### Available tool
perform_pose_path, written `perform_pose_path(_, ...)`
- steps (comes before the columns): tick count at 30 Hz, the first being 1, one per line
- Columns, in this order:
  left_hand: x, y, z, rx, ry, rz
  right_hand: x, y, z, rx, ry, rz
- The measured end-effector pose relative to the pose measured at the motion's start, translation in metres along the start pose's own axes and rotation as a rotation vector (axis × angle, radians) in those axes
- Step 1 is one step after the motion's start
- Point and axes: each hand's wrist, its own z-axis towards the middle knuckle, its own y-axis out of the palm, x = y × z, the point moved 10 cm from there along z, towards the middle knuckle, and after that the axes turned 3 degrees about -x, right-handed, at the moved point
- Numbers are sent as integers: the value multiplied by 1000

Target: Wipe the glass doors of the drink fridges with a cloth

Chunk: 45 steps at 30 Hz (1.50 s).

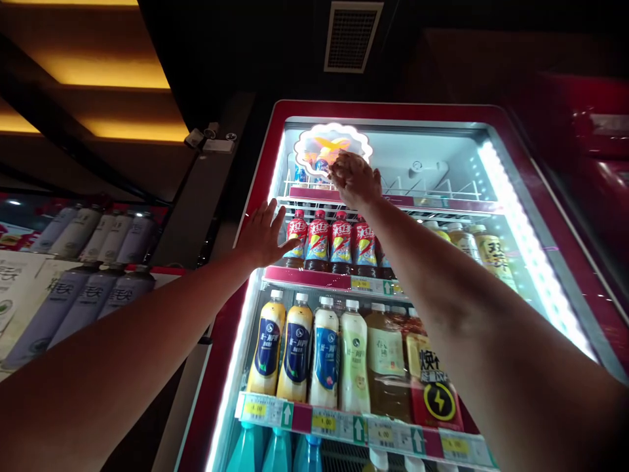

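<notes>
My left hand (263, 236) lies flat with spread fingers against the left side of the drinks fridge's glass door, in front of the second shelf. Higher up, my right hand (358, 187) is closed on what looks like a crumpled brownish cloth (351, 162), pressed to the glass at the edge of a scalloped white-rimmed sticker (307, 141). Much of the cloth is hidden by the fingers. Behind the glass stand red-capped iced tea bottles (318, 239), and below them white-capped drink bottles (297, 347).
The fridge's red frame (393, 111) surrounds the door, and bright light strips run down both sides. Shelf edges carry price tags (324, 423). At the left, purple-grey bottles (88, 295) stand beside a display. A vent (354, 33) and yellow lights (98, 69) are overhead.
</notes>
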Motion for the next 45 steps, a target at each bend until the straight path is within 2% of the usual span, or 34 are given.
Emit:
perform_pose_path(2,0,1,-1,-2,-1,-6,8,-2,-2,10,75,17)
perform_pose_path(5,-1,2,-1,5,-1,-5,-6,-4,-11,12,-59,31)
perform_pose_path(7,-2,3,-1,1,-11,-9,-2,-5,-17,-13,-92,24)
perform_pose_path(12,-2,2,-1,0,-18,-29,51,-15,-25,20,159,0)
perform_pose_path(14,-1,0,-2,-2,-27,-37,56,-18,-25,42,138,-1)
perform_pose_path(17,2,-3,-4,-5,-20,-30,65,-17,-20,7,91,7)
perform_pose_path(19,3,-4,-5,-4,-12,-25,89,-16,-17,-21,211,24)
perform_pose_path(21,3,-3,-4,-9,-7,-24,112,-19,-18,26,365,32)
perform_pose_path(22,2,-2,-4,-11,-6,-26,115,-21,-20,62,393,33)
perform_pose_path(23,1,-1,-3,-9,-5,-30,114,-23,-21,95,380,33)
perform_pose_path(25,1,-1,-2,3,4,-42,100,-23,-26,126,264,29)
perform_pose_path(28,0,-1,-2,20,15,-57,85,-24,-35,82,101,-5)
perform_pose_path(30,-2,0,-2,24,16,-61,98,-28,-37,42,152,-9)
perform_pose_path(34,-4,1,-1,52,20,-60,134,-34,-39,32,379,5)
perform_pose_path(36,-5,2,-1,59,27,-49,132,-32,-39,35,338,-21)
perform_pose_path(39,-5,2,-1,55,32,-31,123,-28,-38,-1,155,-60)
perform_pose_path(40,-5,2,-1,53,29,-27,127,-29,-38,-11,134,-56)
perform_pose_path(41,-5,2,-1,49,24,-24,135,-32,-38,-19,156,-42)
perform_pose_path(45,-4,0,-1,28,22,-19,179,-44,-36,-46,404,-32)
